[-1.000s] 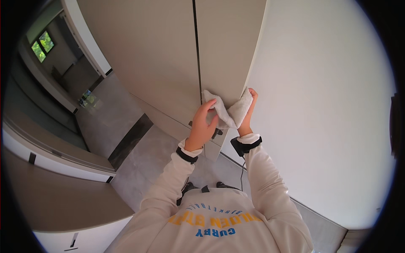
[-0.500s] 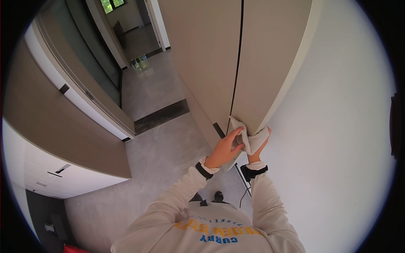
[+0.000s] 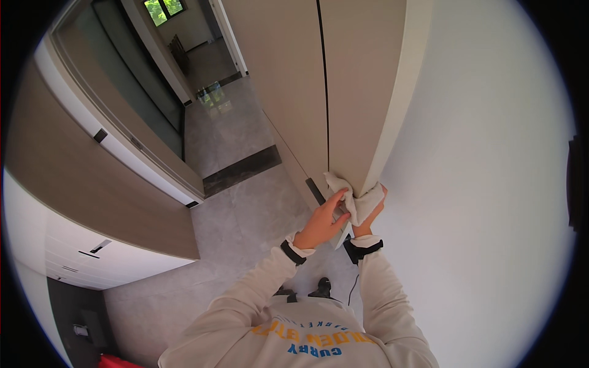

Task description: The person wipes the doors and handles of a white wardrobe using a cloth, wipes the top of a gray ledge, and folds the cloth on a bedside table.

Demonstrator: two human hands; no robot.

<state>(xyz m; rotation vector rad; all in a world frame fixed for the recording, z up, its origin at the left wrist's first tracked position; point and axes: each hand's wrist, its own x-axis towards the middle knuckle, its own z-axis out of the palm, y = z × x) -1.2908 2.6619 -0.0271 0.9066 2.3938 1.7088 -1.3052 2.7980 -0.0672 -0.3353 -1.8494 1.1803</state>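
A pale cloth (image 3: 367,205) is draped round the near edge of a tall beige door panel (image 3: 362,92). On the panel's left side, my left hand (image 3: 322,224) presses the cloth with thumb and fingers. My right hand (image 3: 375,214) has hold of the cloth on the other side, its fingers partly covered by the fabric. A dark handle plate (image 3: 315,191) sits just beyond my left fingertips. Black bands circle both wrists.
A white wall (image 3: 491,184) rises close on my right. To the left stands a cabinet (image 3: 104,178) with a brown top and white front. Grey tiled floor (image 3: 233,227) runs past a dark threshold strip (image 3: 242,170) towards a hallway. A thin cable hangs near my right forearm.
My view has shifted a little, so the door panel appears farther left. Both hands remain on the cloth at the panel's edge, with hardly any change in grip.
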